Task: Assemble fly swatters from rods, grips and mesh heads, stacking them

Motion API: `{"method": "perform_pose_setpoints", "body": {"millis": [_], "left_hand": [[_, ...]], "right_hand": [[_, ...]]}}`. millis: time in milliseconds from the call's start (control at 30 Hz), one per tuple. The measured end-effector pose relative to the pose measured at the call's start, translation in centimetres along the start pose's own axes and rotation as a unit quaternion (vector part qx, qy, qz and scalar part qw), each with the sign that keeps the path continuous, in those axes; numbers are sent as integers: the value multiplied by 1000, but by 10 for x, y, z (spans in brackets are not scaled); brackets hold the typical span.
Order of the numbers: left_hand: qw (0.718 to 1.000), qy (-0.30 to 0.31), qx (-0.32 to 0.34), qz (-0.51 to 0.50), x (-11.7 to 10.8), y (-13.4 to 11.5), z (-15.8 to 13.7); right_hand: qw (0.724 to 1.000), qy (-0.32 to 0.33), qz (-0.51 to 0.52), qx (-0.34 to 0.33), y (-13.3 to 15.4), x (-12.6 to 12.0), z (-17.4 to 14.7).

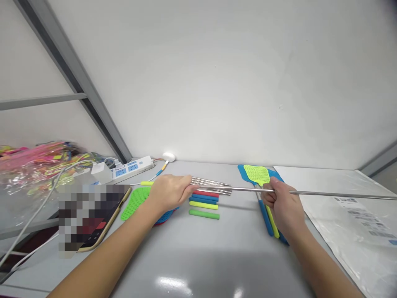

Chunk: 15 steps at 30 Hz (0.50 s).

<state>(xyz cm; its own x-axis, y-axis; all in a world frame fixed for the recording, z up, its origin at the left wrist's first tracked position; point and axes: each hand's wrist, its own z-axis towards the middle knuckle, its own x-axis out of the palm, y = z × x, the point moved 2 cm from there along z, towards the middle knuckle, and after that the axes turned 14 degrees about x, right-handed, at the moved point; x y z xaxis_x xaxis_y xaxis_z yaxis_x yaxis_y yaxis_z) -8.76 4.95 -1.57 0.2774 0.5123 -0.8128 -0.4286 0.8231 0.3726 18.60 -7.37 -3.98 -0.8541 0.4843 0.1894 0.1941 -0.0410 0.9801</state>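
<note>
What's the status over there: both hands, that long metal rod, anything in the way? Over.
Right hand gripping long metal rod. Left hand at thin rods, hold unclear. Possible clutter: coloured tubes close by.

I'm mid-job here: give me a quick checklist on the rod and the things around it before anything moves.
1. Right hand gripping the metal rod: ok, fingers closed around it.
2. Left hand pinching only that rod: cannot tell, several rods overlap at its fingertips.
3. Rod's outer end in view: not ok, it runs past the picture's right edge.
4. Rod clear of the swatters on the right: cannot tell, it crosses in front of them, contact unclear.
5. Green handle within view: ok, lying loose on the table.
6. Green mesh head fully visible: not ok, the left arm partly covers it.
</note>
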Motion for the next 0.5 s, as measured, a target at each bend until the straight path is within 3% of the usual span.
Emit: {"method": "perform_pose_setpoints", "body": {"millis": [167, 300, 500], "left_hand": [[998, 12, -45, 32, -3, 17, -6], [997, 3, -62, 46, -2, 25, -8], [996, 14, -82, 11, 7, -1, 0]], "right_hand": [[994, -50, 93, -5, 18, -13, 5], [989, -89, 111, -34, 23, -22, 8], [989, -106, 106, -11, 3, -12, 8]]}}
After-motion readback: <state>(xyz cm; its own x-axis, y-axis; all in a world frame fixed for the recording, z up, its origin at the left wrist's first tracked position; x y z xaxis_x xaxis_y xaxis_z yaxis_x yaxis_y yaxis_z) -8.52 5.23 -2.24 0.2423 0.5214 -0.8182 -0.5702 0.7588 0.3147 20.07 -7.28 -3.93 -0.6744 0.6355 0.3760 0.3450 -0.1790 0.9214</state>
